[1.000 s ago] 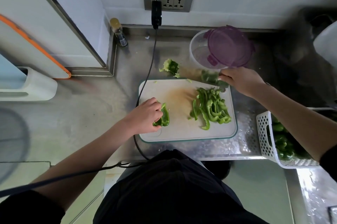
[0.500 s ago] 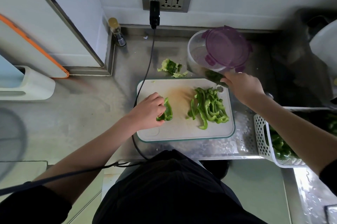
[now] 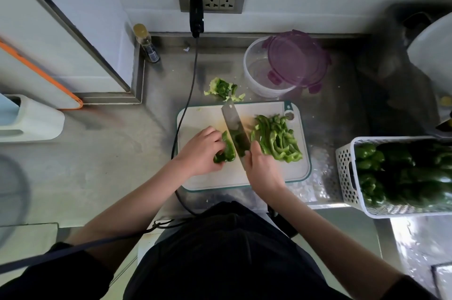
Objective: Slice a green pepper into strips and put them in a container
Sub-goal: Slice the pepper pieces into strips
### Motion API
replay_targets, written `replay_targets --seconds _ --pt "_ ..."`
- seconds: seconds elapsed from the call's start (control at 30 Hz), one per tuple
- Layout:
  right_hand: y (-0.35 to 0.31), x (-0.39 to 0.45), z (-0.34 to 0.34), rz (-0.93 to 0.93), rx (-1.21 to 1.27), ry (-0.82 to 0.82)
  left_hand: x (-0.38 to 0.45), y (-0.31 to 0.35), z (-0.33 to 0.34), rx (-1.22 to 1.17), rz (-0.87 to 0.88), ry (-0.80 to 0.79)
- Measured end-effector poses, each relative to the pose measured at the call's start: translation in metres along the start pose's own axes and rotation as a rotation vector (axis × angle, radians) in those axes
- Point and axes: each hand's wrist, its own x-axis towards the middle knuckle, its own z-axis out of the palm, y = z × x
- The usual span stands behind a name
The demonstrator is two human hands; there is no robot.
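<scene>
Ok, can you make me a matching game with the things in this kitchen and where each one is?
Things:
1. pile of green pepper strips
2. round purple plastic lid
3. whole green peppers
4. steel cleaver

Places:
A. in the white perforated basket
B. in the right hand
C. on the white cutting board
D. resting on the clear round container

Pairs: 1-C, 2-D, 3-A, 4-B

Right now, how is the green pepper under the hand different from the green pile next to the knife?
The pepper piece is one big chunk; the pile of strips is many thin pieces. The left hand holds the chunk; nothing touches the strips. The chunk lies left of the knife, the strips right. Both sit on the cutting board.
</scene>
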Motion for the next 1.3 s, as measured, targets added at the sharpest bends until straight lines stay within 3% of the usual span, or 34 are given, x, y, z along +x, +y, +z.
replay_targets --seconds 0.27,0.57,0.8,1.1,1.3 --pt "-0.008 -0.005 0.033 0.060 0.010 0.064 0.006 0.001 0.002 0.031 -0.038 -0.095" --pt "-0.013 0.003 0.043 0.150 -0.107 -0.054 0.008 0.001 0.000 0.079 -0.042 -0.139" --pt "-0.033 0.040 0.026 0.197 -0.023 -0.015 0.006 0.001 -0.002 0.055 -0.018 -0.082" --pt "-0.003 0.000 0.021 0.129 0.146 0.156 -0.001 -0.003 -0.004 0.015 -0.013 -0.104" --pt "-0.014 0.000 0.029 0.129 0.170 0.131 0.002 -0.001 -0.003 0.048 -0.016 -0.118"
